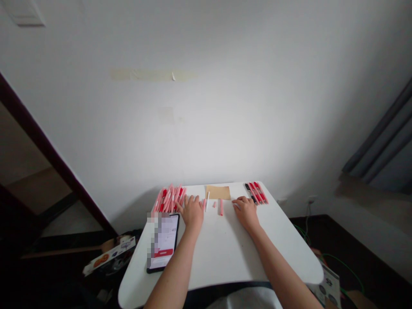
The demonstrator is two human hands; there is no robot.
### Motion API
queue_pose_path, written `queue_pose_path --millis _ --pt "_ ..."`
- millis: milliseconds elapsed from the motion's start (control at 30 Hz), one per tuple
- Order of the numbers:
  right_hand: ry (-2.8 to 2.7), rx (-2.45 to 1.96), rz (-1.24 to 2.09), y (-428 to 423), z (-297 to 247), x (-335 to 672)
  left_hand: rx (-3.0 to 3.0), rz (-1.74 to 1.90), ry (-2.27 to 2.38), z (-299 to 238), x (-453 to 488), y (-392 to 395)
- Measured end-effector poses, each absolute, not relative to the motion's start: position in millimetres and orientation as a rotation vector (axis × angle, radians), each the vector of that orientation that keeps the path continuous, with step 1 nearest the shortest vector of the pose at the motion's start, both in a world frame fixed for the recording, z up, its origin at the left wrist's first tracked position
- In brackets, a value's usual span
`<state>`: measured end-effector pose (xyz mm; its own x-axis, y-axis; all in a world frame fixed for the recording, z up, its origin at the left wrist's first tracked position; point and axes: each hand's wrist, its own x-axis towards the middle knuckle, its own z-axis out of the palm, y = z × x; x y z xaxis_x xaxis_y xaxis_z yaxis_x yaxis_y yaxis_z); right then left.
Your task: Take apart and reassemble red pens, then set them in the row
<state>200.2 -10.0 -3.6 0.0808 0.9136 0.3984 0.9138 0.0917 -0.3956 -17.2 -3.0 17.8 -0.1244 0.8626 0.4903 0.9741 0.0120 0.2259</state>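
Observation:
My left hand (192, 211) lies flat on the white table (225, 253), fingers spread, right beside a heap of pink and red pens (169, 199) at the far left. My right hand (245, 210) rests palm down, fingers loosely curled, just left of a small row of red and black pens (255, 192). Between the hands lie a white pen refill (207, 201), a pink pen barrel (221, 207) and small pink parts (214, 204). Neither hand holds anything that I can see.
A tan paper piece (218, 192) lies at the table's far edge against the white wall. A phone (163, 242) with a lit screen sits at the left. Boxes (109, 255) and cables (334, 262) lie on the dark floor beside the table.

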Motion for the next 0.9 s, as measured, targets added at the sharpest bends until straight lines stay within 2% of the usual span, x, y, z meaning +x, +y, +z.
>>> queue_pose_path --millis 900 --pt "-1.78 -1.818 0.052 -13.3 5.7 192.7 -1.961 -0.757 -2.091 21.9 -18.5 -5.8"
